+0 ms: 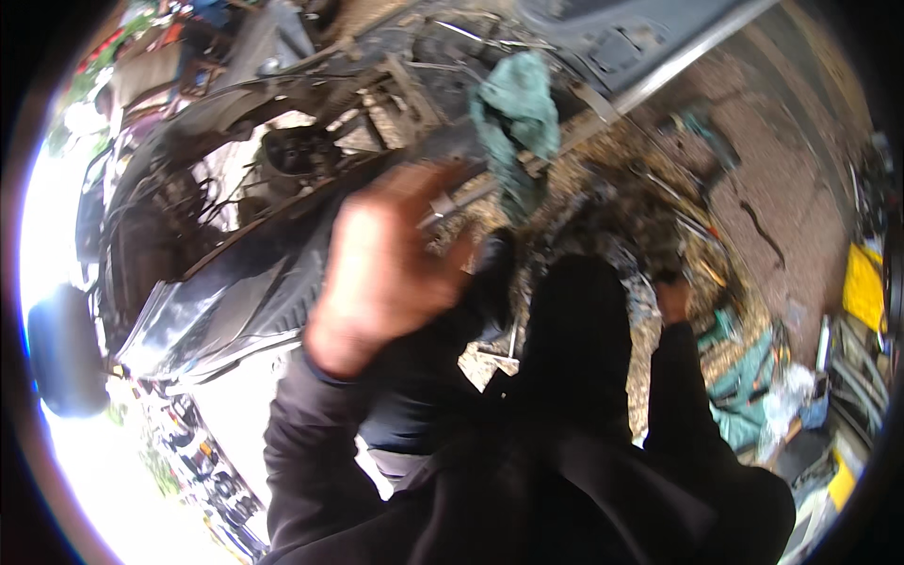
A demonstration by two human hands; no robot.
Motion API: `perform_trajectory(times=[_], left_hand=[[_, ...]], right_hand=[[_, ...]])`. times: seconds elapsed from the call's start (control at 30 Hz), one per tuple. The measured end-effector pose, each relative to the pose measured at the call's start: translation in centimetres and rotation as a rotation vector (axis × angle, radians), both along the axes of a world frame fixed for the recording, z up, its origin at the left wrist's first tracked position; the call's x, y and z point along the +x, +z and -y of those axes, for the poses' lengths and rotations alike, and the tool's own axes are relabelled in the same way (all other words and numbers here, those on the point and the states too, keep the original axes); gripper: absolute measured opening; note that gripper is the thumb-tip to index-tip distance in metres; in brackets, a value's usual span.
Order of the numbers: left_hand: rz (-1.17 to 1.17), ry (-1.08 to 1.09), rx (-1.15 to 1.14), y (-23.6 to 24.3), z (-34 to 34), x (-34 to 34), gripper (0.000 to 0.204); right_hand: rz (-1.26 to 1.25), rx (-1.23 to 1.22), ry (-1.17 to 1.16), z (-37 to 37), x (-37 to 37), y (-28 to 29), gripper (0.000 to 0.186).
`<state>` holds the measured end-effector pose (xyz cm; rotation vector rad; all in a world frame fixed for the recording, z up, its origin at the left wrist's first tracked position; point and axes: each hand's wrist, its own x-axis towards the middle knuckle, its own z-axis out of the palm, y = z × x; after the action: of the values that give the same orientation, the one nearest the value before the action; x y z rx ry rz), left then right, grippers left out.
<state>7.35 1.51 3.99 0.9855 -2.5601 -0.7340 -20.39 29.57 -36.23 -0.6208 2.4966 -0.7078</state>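
My left hand (391, 259) is raised over the dark car body panel (268, 292), blurred by motion, its thumb apart from the fingers. Nothing shows in it. Close to its fingertips lies a thin metal bar (461, 200). A crumpled green cloth (520, 105) hangs over the sill of the car, beyond that hand. My right hand (672, 299) is low beside my knee, at the edge of a dark, greasy metal part (603, 221) on the ground. Its fingers are mostly hidden, so what they hold cannot be made out.
A car door (621, 42) stands open at the top. Left of it is the stripped front of the car (301, 151). Tools, including a wrench (659, 179), lie on the gritty ground. At the right are green rags (744, 386), a clear plastic bag (786, 395) and a yellow item (863, 287).
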Motion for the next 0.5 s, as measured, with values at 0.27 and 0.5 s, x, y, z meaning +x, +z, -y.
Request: perform_trajectory(times=[0.27,0.5], left_hand=[[0.170,-0.066,0.161,-2.6,-0.4,-1.7,0.044],[0.170,-0.113,0.121,-3.6,-0.9,-2.7,0.043]], right_hand=[[-0.411,-0.047,0.030,1.2,2.1,2.2,0.051],[-0.102,0.187,0.510,8.4,-0.3,-2.7,0.052]])
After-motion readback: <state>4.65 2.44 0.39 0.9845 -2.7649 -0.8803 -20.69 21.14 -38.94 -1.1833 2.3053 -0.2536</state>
